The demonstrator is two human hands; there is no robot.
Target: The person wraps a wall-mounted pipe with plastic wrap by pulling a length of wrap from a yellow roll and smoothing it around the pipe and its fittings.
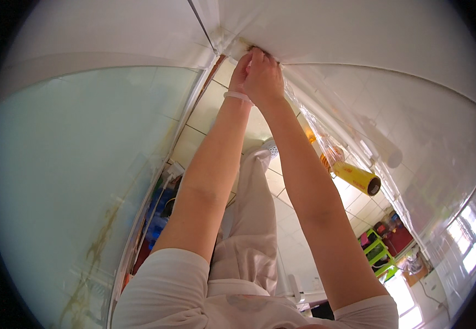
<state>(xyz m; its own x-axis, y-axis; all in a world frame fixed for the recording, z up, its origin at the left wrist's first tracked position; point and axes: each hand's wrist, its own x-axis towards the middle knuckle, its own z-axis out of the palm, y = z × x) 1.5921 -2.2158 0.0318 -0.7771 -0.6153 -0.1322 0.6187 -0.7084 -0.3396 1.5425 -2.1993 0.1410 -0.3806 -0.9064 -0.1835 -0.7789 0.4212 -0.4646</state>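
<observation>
My left hand [240, 74], with a white band [238, 96] at the wrist, is pressed against my right hand [265, 78] at the lower edge of a white panel [345, 33]. Both hands have curled fingers, and their fingertips are hidden. Bunched clear plastic film [310, 115] runs from my right hand down along the panel's side to a yellow-printed film roll [355, 177]. The roll hangs with its hollow end toward me. Dark stains [252, 48] mark the panel edge just beyond my fingers.
A pale glassy panel [77, 135] with brownish streaks stands at left. A glossy surface [382, 107] at right reflects the roll. Below are floor tiles [198, 107], an orange ribbed object [331, 156], a green rack [377, 251] and a white cord [153, 214].
</observation>
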